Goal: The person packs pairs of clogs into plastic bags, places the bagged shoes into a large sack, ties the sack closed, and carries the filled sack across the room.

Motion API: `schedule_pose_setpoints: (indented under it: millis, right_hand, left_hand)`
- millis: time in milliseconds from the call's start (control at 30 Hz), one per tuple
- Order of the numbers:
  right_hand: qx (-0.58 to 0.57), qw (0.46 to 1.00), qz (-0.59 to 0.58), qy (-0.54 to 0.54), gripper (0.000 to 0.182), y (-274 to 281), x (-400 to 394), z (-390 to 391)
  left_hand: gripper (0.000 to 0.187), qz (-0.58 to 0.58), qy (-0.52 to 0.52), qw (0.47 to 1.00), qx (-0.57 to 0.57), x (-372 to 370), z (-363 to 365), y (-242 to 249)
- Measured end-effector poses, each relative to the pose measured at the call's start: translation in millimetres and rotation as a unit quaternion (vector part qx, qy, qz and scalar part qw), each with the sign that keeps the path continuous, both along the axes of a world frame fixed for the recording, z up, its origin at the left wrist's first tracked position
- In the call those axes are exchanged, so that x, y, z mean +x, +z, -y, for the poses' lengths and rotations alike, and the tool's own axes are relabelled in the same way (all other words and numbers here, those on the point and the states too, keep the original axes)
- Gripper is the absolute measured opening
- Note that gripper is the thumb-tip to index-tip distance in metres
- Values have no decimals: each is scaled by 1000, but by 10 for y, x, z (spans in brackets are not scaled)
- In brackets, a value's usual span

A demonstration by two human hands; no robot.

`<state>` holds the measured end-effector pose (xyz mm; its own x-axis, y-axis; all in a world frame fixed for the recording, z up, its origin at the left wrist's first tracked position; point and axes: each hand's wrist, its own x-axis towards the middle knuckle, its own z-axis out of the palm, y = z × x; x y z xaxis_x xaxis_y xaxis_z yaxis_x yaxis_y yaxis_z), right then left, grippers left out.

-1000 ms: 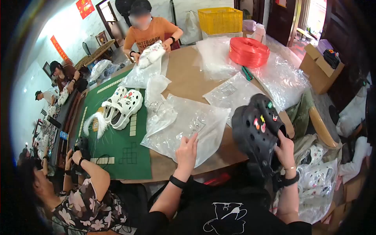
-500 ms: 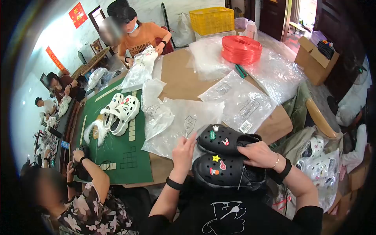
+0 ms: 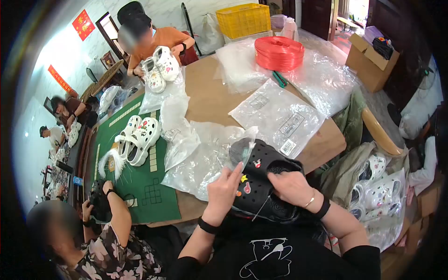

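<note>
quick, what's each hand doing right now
Left hand: pinching the mouth of the clear plastic bag against the black clogs.
Right hand: closed on the black clogs, gripping them from above.

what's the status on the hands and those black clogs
Left hand pinching clear plastic bag open over black charm-studded foam clogs. Right hand gripping clogs at the heel. Toes at bag mouth, nothing blocking.

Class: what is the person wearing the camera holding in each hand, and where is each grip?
Right hand grips the black clogs at the heel; left hand holds the plastic bag by its opening.
</note>
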<state>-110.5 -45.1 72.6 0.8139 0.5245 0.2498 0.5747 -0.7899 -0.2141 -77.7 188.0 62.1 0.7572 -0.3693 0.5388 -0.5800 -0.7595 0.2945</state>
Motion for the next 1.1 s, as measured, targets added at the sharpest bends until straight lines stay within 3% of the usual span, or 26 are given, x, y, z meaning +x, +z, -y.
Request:
schedule_pose_setpoints:
  millis: [167,300,367,467,533,767,900,1033,1100]
  right_hand:
    - [-25,998,58,3,28,-22,-23,-69]
    - [-14,999,44,16,27,7,-16,54]
    - [-5,999,43,5,29,45,-73,107]
    - [111,993,-1,-33,35,-12,-130,245]
    - [128,990,-17,-61,35,-39,-184,283]
    - [179,979,-14,-98,35,-172,-373,372]
    - [278,952,3,-128,31,-406,-428,454]
    - [475,858,-40,-191,25,-618,-474,426]
    - [492,846,-44,-201,25,-557,-492,443]
  left_hand:
    - [36,-7,19,996,83,69,109,105]
    - [36,7,-48,994,95,33,223,170]
    - [40,-21,-32,993,115,-5,268,303]
    - [44,-8,-42,993,111,-15,287,428]
    - [41,14,-140,984,107,-69,360,508]
    - [42,42,-270,950,154,-179,736,632]
    - [42,80,-277,938,192,-308,936,790]
    - [43,125,-267,939,177,-433,1086,963]
    - [43,128,-299,932,159,-503,1144,1049]
